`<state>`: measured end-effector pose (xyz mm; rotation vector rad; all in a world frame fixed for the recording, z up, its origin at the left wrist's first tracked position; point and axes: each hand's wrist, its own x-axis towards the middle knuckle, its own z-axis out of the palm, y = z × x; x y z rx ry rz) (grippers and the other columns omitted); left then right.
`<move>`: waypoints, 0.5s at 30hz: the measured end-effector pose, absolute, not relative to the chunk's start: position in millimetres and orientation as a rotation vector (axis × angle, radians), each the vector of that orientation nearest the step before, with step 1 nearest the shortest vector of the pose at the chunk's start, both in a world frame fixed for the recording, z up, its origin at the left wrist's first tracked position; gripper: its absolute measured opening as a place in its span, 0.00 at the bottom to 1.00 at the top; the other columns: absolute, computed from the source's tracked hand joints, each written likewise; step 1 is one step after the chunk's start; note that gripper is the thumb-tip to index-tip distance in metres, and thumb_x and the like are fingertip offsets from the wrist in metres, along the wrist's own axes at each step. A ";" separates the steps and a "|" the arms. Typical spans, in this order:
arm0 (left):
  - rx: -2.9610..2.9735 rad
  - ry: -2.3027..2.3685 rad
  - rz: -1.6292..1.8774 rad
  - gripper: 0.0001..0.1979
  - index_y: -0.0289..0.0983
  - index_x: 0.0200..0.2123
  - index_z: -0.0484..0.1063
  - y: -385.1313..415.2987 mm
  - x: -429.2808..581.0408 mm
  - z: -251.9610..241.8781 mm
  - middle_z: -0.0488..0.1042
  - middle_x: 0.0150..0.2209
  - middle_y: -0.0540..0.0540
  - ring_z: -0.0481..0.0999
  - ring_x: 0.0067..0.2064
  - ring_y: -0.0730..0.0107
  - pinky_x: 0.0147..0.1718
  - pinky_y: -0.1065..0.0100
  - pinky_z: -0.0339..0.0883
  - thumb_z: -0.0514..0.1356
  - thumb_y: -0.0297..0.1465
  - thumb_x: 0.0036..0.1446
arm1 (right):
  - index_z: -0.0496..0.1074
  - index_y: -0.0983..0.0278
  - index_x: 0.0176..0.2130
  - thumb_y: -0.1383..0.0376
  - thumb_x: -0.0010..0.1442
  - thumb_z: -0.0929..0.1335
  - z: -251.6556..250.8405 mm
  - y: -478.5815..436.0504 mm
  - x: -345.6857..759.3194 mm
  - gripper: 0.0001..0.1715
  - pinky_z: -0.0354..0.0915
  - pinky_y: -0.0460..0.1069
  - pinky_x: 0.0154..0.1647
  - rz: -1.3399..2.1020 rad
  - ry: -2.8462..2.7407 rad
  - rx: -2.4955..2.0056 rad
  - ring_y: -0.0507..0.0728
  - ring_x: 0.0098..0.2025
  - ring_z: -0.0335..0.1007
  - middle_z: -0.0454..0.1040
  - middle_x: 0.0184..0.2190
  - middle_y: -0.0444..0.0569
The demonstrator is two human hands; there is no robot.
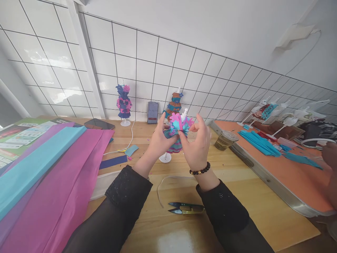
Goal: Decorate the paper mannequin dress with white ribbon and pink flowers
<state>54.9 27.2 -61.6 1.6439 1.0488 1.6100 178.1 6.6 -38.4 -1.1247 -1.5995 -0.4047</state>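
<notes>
Black sleeves (123,203) fill the near edge, both ours. Far left we note green printed sheets (15,137), then broad pink and turquoise tissue paper sheets (52,168) overlapping on the pale wooden table (147,225). Right of them lie a dark blue paper strip (113,162) and a thin white cable (126,144). Far, by the tiled wall, stand a small mannequin in a blue and pink paper dress (124,103) and a dark phone (152,112), leaning upright.

At centre, our left hand (158,140) is closed round the waist of the small white mannequin in a turquoise and pink paper dress (175,131), its round base on the table at mid-depth. Our right hand (196,147), with a black bead bracelet (200,171) at the wrist, pinches the dress's top ruffle between thumb and forefinger, the other fingers fanned loose. Near, below that wrist, black and gold thread snips (185,208) lie flat.

To the right are a clear plastic cup (225,139) and an orange board with a metal rim (289,175) bearing turquoise paper strips (259,142). Another person's hand (330,154) shows at the right edge.
</notes>
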 end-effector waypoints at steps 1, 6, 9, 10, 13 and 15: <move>1.643 1.058 1.606 0.45 0.46 0.62 0.41 27.3 54.9 -61.7 0.68 0.41 0.44 0.67 0.46 0.63 0.46 0.58 0.59 0.63 0.37 0.46 | 0.50 0.60 0.59 0.61 0.55 0.64 -38.6 6.8 178.4 0.34 0.58 0.59 0.44 -0.402 -1.604 -1.128 0.57 0.38 0.62 0.66 0.33 0.46; 1.632 1.044 1.619 0.44 0.47 0.62 0.42 28.0 55.0 -62.5 0.68 0.41 0.45 0.67 0.46 0.63 0.47 0.58 0.59 0.63 0.36 0.46 | 0.50 0.60 0.59 0.61 0.55 0.64 -38.1 5.8 178.4 0.35 0.58 0.59 0.44 -0.367 -1.618 -1.148 0.58 0.39 0.63 0.66 0.33 0.47; 1.638 1.045 1.617 0.44 0.47 0.62 0.42 27.8 54.9 -62.1 0.68 0.41 0.45 0.67 0.46 0.63 0.47 0.58 0.59 0.63 0.36 0.46 | 0.50 0.60 0.59 0.62 0.53 0.66 -36.6 4.9 178.5 0.37 0.58 0.60 0.45 -0.339 -1.608 -1.170 0.58 0.38 0.63 0.66 0.33 0.46; 1.641 1.047 1.615 0.44 0.46 0.62 0.42 27.7 54.8 -61.7 0.68 0.41 0.45 0.67 0.46 0.63 0.47 0.58 0.59 0.63 0.36 0.46 | 0.50 0.60 0.59 0.62 0.53 0.66 -36.3 4.6 178.7 0.38 0.59 0.60 0.45 -0.328 -1.606 -1.178 0.58 0.38 0.63 0.66 0.33 0.46; 1.643 1.054 1.611 0.44 0.45 0.62 0.42 27.5 54.5 -60.8 0.68 0.40 0.45 0.67 0.46 0.63 0.46 0.58 0.59 0.64 0.36 0.46 | 0.49 0.59 0.60 0.62 0.52 0.67 -36.1 3.3 179.4 0.39 0.59 0.60 0.45 -0.300 -1.613 -1.182 0.58 0.39 0.63 0.66 0.34 0.47; 1.642 1.060 1.610 0.45 0.44 0.62 0.42 27.4 54.5 -60.5 0.67 0.40 0.45 0.67 0.46 0.63 0.46 0.58 0.59 0.64 0.35 0.45 | 0.48 0.59 0.60 0.62 0.53 0.66 -36.2 1.7 179.4 0.39 0.58 0.61 0.46 -0.291 -1.625 -1.169 0.58 0.39 0.63 0.65 0.34 0.47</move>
